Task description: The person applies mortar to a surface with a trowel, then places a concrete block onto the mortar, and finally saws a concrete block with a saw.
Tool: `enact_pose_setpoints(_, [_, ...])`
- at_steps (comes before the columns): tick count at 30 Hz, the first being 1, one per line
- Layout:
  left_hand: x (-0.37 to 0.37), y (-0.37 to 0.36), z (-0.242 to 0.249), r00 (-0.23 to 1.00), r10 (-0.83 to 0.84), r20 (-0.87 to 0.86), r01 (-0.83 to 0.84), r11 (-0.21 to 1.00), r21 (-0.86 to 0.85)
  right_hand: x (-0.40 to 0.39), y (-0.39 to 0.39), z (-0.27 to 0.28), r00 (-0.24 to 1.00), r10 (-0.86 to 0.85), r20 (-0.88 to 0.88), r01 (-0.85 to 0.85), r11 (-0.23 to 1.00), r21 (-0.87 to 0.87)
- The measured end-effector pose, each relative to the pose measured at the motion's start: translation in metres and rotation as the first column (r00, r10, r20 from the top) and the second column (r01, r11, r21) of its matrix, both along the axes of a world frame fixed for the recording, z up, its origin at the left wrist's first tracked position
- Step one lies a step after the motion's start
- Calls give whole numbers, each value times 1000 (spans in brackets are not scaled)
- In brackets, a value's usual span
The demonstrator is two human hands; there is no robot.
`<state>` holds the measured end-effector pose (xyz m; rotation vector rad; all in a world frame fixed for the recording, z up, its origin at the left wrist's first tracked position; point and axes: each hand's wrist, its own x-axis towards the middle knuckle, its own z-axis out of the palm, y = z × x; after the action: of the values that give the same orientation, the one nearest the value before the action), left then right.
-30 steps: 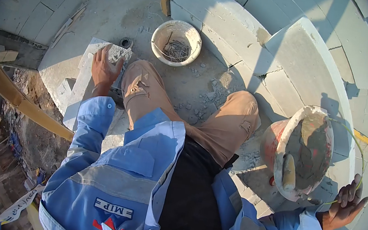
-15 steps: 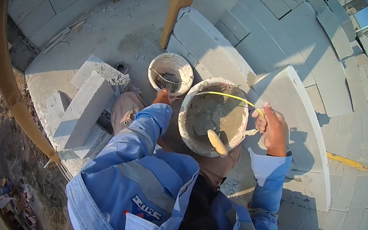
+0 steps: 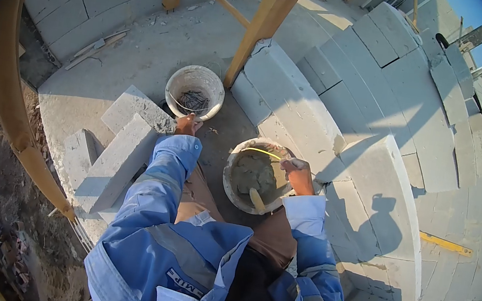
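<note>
My left hand (image 3: 188, 124) is closed on the near rim of a small, pale, mortar-caked bucket (image 3: 217, 93). Loose nails (image 3: 193, 101) lie at the bottom of it. Nearer to my knees stands a second bucket (image 3: 228, 176), partly filled with wet grey mortar (image 3: 252, 171). Its yellow handle (image 3: 262, 151) arches across the top, and my right hand (image 3: 299, 176) grips the right end of that handle. A tool's light-coloured grip (image 3: 257, 200) sticks up out of the mortar at the near side; the rest of the tool is hidden.
Cut blocks (image 3: 122, 161) are piled left of my legs. A low block wall (image 3: 298, 97) and a tilted slab (image 3: 391, 196) border the right side, with a yellow level (image 3: 445, 244) beyond. A wooden post (image 3: 272, 16) rises ahead. The floor drops off at left past a curved beam (image 3: 17, 119).
The nail bucket has shifted left and away with my left hand, widening the gap between the buckets. My right hand, with the handle, has come in closer to the mortar bucket. The view has shifted.
</note>
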<state>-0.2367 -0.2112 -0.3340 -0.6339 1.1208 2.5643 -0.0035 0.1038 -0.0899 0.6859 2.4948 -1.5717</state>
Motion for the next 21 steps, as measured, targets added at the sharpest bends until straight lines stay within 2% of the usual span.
enact_pose_setpoints(1, [4, -9, -2, 985, -139, -106, 136, 990, -36, 1, 4, -2, 999, -26, -42, 29, 997, 76])
enact_pose_setpoints(2, [5, -12, -3, 988, -128, -89, 125, 991, -46, 3, 9, -4, 995, -48, -86, 60, 987, 149])
enact_pose_setpoints(4, [13, -2, 25, 961, -189, 204, 211, 973, -97, 1, 33, -32, 971, -154, -180, 181, 973, 142])
enact_pose_setpoints(5, [22, 1, 35, 959, -183, 216, 209, 972, -105, -3, 52, -61, 955, -122, -270, 219, 904, 368])
enact_pose_setpoints(6, [31, 3, 44, 939, -229, 258, 272, 952, -144, -4, 66, -86, 934, -68, -350, 269, 780, 566])
enact_pose_setpoints(7, [39, 5, 52, 915, -272, 299, 334, 925, -182, -1, 68, -94, 936, -71, -344, 265, 786, 558])
enact_pose_setpoints(8, [50, 7, 59, 914, -266, 306, 333, 923, -193, 1, 67, -103, 958, -180, -221, 285, 596, 751])
enact_pose_setpoints(9, [65, 7, 64, 908, -344, 238, 397, 887, -237, 2, 63, -111, 943, -308, -123, 238, 373, 897])
enact_pose_setpoints(10, [76, 3, 71, 891, -419, 173, 453, 845, -284, 7, 52, -114, 946, -302, -116, 233, 387, 892])
enact_pose_setpoints(12, [98, -9, 87, 890, -437, 131, 455, 828, -329, 31, 20, -115, 945, -35, -327, 319, 334, 887])
enact_pose_setpoints(13, [108, -15, 99, 878, -471, 83, 467, 806, -362, 38, -14, -87, 984, -46, -172, 171, 524, 835])
enact_pose_setpoints(14, [118, -22, 119, 895, -445, 41, 419, 803, -424, 49, -21, -107, 991, 51, -127, 78, 557, 827])
enact_pose_setpoints(15, [128, -29, 144, 901, -433, 8, 384, 789, -479, 56, -30, -116, 997, 80, -3, -46, 605, 795])
enact_pose_setpoints(16, [134, -36, 170, 900, -435, -41, 333, 744, -580, 58, -49, -100, 979, 16, 204, -174, 594, 786])
enact_pose_setpoints(17, [133, -46, 160, 904, -381, -193, 183, 753, -632, 59, -61, -91, 919, -42, 393, -276, 644, 713])
enact_pose_setpoints(18, [133, -59, 176, 872, -382, -307, 92, 743, -663, 65, -60, -110, 920, -28, 390, -282, 644, 711])
enact_pose_setpoints(19, [138, -66, 212, 875, -381, -299, 62, 701, -711, 80, -27, -227, 871, 159, 466, -484, 449, 751])
enact_pose_setpoints(20, [138, -77, 226, 855, -385, -347, -4, 664, -747, 72, -41, -189, 874, 92, 476, -453, 507, 733])
enact_pose_setpoints(21, [138, -90, 239, 833, -387, -396, -77, 627, -775, 57, -64, -128, 873, 30, 487, -419, 559, 716])
